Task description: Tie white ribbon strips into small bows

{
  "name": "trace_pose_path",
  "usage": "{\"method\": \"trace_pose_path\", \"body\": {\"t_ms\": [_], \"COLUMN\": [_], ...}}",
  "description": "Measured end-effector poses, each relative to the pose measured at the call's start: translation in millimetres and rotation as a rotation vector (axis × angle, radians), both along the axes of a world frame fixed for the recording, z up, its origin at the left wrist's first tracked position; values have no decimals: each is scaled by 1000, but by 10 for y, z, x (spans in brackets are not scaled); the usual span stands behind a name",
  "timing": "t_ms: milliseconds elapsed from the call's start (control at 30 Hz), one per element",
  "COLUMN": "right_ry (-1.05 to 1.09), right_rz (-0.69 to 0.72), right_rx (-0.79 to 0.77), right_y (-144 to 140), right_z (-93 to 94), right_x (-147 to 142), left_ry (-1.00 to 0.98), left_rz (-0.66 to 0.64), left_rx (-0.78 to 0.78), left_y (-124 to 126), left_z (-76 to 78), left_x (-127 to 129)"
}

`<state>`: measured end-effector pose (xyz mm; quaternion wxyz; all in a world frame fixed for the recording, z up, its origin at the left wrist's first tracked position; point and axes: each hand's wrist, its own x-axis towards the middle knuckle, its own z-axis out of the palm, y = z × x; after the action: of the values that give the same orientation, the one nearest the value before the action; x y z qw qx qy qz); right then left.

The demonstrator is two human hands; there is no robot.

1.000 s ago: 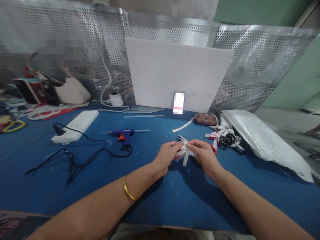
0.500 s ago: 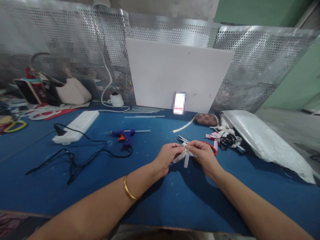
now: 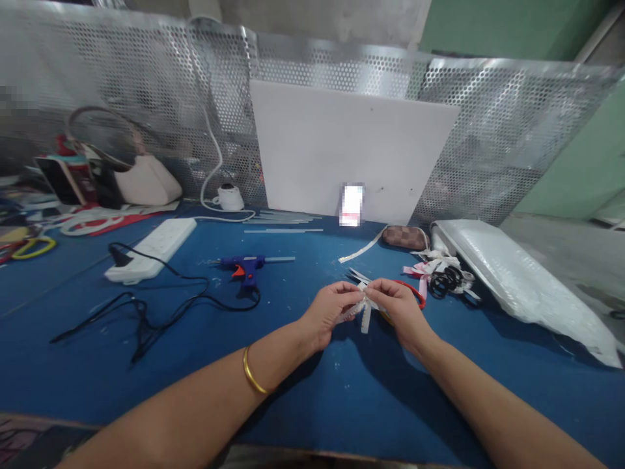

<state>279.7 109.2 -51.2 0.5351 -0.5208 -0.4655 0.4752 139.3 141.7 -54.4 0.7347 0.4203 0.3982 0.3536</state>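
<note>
Head view. Both hands meet over the blue table (image 3: 342,391), low above its surface. The left hand (image 3: 327,312) and the right hand (image 3: 398,306) each pinch the same small bundle of white ribbon strips (image 3: 362,306); fingertips of the two hands nearly touch at the bundle's middle. Loose strip ends hang down below the pinch and fan out above it. Both grips are closed on the bundle. A gold bangle (image 3: 251,372) sits on the left forearm, well behind the grip.

Just behind the right hand, partly hidden by it, a red-handled object (image 3: 415,294) lies on the table; what it is cannot be told. Beyond the grip and a little to its right lies a heap of ribbon scraps with black-handled scissors (image 3: 445,279). Further right, a long white plastic-wrapped package (image 3: 517,280). A single white ribbon strip (image 3: 360,251) lies beyond the grip, running toward a brown checked pouch (image 3: 404,237).

Left of the grip and further away, a blue glue gun (image 3: 243,266) rests on the table with its black cord (image 3: 161,312) trailing leftward. A white power strip (image 3: 152,249) lies well to the left. Clear glue sticks (image 3: 283,221) lie beyond the glue gun, at the foot of a white board (image 3: 351,150) leaning on the perforated metal screen (image 3: 122,98).
</note>
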Motion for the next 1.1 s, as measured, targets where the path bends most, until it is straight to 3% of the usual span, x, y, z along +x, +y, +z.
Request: {"method": "trace_pose_path", "body": {"t_ms": [867,1100], "right_ry": [33,61], "right_rz": [29,67], "right_rx": [-47,-78], "right_y": [3,-15], "right_z": [-15,-4], "right_x": [-30,-45], "left_ry": [-40,-164], "left_rz": [-53,-106], "left_rx": [-39,-123], "left_y": [-1,-15], "left_z": [9,37], "left_x": [3,5]}}
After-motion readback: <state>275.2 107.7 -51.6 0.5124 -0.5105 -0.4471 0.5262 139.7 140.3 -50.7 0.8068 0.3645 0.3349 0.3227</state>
